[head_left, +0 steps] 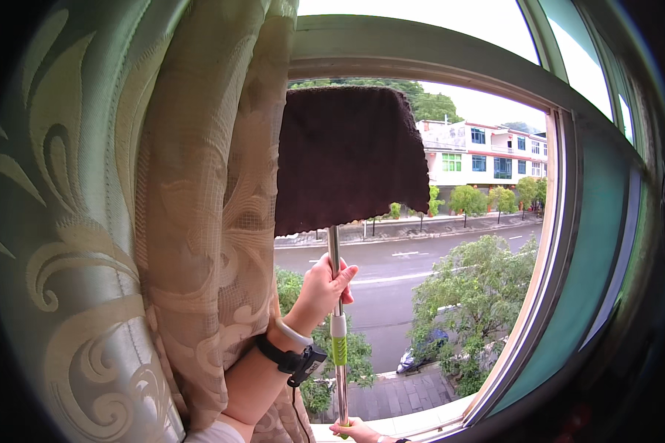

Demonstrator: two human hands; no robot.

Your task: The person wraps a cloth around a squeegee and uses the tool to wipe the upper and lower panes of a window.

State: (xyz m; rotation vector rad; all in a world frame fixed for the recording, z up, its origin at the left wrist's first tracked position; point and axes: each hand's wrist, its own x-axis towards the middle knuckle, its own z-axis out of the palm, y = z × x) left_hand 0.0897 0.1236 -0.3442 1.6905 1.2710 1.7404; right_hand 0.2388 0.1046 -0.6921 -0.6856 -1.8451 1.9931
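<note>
1. The mop head [349, 155] is dark brown cloth, matt and nappy like towelling.
2. The pole [335, 247] is bare metal, smooth and shiny, with a glossy green and white plastic sleeve [338, 341] lower down.
3. The curtain [140, 221] is woven cloth with a soft sheen (its scroll pattern stands slightly raised).
4. The window frame [561, 221] looks like smooth painted metal, pale green.
5. The wristband [292, 332] is smooth white plastic; the strap [277, 354] beside it is matt black.

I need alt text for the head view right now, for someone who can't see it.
Two hands hold a metal mop pole upright at an open window, its dark brown cloth head raised against the top of the opening. The left hand grips the pole high, the right hand low; a patterned curtain hangs at left, a street and trees outside.
</note>
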